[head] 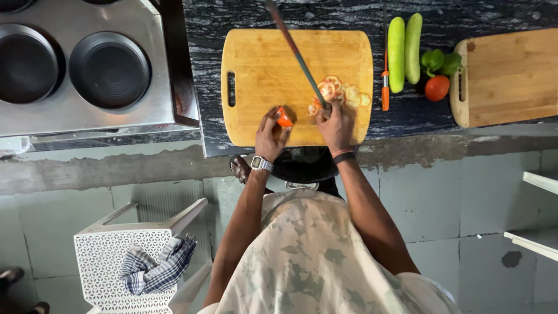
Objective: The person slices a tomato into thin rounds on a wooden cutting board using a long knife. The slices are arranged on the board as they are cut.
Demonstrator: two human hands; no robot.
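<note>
- Left hand (pixel 271 135) pinches the tomato end (pixel 283 118) on the board (pixel 261 70), near its front edge.
- Right hand (pixel 336 123) is closed round the knife (pixel 296 52) handle; blade angles away over the board.
- Slices (pixel 340 93) lie just right of the blade.
- Step, judged: slicing, nearly through. Next cut calls for fingertips tucked back; the piece is small.
- Beyond the board's right edge: peeler (pixel 385 81), two cucumbers (pixel 404 49), pepper (pixel 440 60), whole tomato (pixel 437 88).
- No packages, labels or signs seen.

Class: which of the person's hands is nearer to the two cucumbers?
Right. The right hand grips the knife near the board's cucumber-side edge; the left hand sits farther from the cucumbers.
</note>
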